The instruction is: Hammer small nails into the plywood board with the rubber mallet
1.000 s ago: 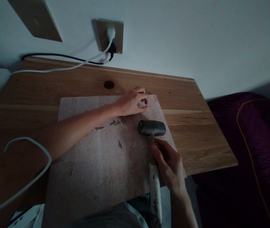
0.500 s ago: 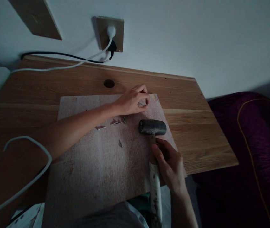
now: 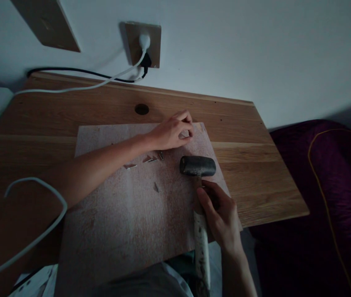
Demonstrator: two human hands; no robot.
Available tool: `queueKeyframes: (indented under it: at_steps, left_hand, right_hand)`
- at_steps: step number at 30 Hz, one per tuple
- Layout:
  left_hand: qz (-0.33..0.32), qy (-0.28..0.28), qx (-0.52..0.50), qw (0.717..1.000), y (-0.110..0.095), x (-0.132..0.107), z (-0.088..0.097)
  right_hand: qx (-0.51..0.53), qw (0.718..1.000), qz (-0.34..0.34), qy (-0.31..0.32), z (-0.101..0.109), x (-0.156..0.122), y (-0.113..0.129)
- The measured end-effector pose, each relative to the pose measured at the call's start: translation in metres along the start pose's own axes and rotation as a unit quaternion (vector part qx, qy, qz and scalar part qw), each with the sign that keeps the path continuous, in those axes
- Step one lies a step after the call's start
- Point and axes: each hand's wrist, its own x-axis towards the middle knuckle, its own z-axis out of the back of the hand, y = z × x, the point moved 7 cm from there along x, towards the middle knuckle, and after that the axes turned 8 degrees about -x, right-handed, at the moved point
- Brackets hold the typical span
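Note:
A reddish, worn wooden board (image 3: pixel 116 231) lies over the front of the desk. Near its far right corner rests my left hand (image 3: pixel 172 132), fingers curled in a pinch; whatever they may hold is too small to make out. My right hand (image 3: pixel 221 216) grips a mallet (image 3: pixel 197 166) high on its handle, just under the black head. The mallet's head is over the right part of the board, and its whitish, stained handle points toward me. Several small nails (image 3: pixel 153 160) lie below my left wrist, and a single nail (image 3: pixel 157 187) sits nearer the board's middle.
Under the board is a wooden desk (image 3: pixel 265 177) with a round hole (image 3: pixel 141 109). A wall socket (image 3: pixel 155 35) holds a white and a black plug, their cables running left. A white cable (image 3: pixel 47 185) loops across my left forearm. Purple fabric (image 3: pixel 339 173) is at the right.
Almost nothing differs. The mallet and my right hand have shifted very slightly left; my left hand stays in place at the board's far corner.

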Motion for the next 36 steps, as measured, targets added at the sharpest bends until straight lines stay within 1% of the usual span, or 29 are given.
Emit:
queueKeyframes:
  at_steps: [4, 7, 9, 12, 14, 16, 19, 20, 22, 24, 25, 28, 30, 31, 33, 34, 36]
  left_hand:
    - [0.016, -0.006, -0.001, 1.0, 0.004, 0.0, 0.0]
    - [0.012, -0.005, -0.007, 1.0, 0.003, 0.001, 0.0]
    - [0.008, -0.002, -0.013, 1.0, 0.002, 0.001, 0.0]
    - [0.01, -0.001, -0.018, 1.0, 0.001, 0.001, 0.001]
    - [0.01, -0.001, -0.019, 1.0, 0.001, 0.001, 0.0]
    - [0.006, -0.002, -0.02, 1.0, 0.0, 0.001, 0.0]
    - [0.003, 0.002, -0.02, 1.0, 0.002, 0.002, -0.002]
    - [0.002, 0.004, -0.02, 1.0, 0.002, 0.002, -0.003]
    - [0.001, 0.009, -0.018, 1.0, 0.003, 0.002, -0.004]
    - [0.003, 0.011, -0.019, 1.0, 0.005, 0.001, -0.005]
    - [0.005, 0.009, -0.02, 1.0, 0.006, 0.001, -0.004]
    - [0.008, 0.001, -0.023, 1.0, 0.007, 0.002, -0.003]
    - [0.011, -0.004, -0.023, 1.0, 0.008, 0.003, -0.003]
    - [0.012, -0.007, -0.022, 1.0, 0.009, 0.003, -0.003]
    - [0.014, -0.011, -0.025, 1.0, 0.009, 0.005, -0.003]
    - [0.015, -0.011, -0.028, 0.999, 0.009, 0.006, -0.004]
    - [0.014, -0.001, -0.033, 0.999, 0.009, 0.007, -0.005]
  right_hand:
    - [0.012, 1.0, -0.008, -0.001, -0.001, -0.001, 0.002]
    - [0.036, 0.999, -0.027, 0.012, -0.002, 0.001, 0.002]
    - [0.06, 0.997, -0.04, 0.035, -0.004, 0.003, 0.001]
    - [0.113, 0.988, -0.054, 0.095, -0.006, 0.006, 0.001]
    - [0.174, 0.971, -0.081, 0.145, -0.007, 0.006, 0.002]
    - [0.262, 0.939, -0.126, 0.183, -0.008, 0.003, 0.005]
    - [0.371, 0.889, -0.192, 0.189, -0.006, -0.002, 0.012]
    - [0.389, 0.878, -0.204, 0.19, -0.006, -0.004, 0.015]
    - [0.406, 0.867, -0.211, 0.196, -0.006, -0.007, 0.02]
    - [0.406, 0.869, -0.205, 0.194, -0.005, -0.008, 0.023]
    - [0.405, 0.874, -0.199, 0.181, -0.003, -0.007, 0.024]
    - [0.407, 0.892, -0.168, 0.107, 0.007, 0.001, 0.029]
    - [0.418, 0.893, -0.147, 0.074, 0.013, 0.01, 0.033]
    - [0.423, 0.892, -0.142, 0.071, 0.013, 0.016, 0.035]
    - [0.422, 0.892, -0.139, 0.087, 0.01, 0.026, 0.037]
    - [0.412, 0.896, -0.138, 0.089, 0.009, 0.031, 0.037]
    - [0.378, 0.914, -0.128, 0.073, 0.01, 0.039, 0.034]
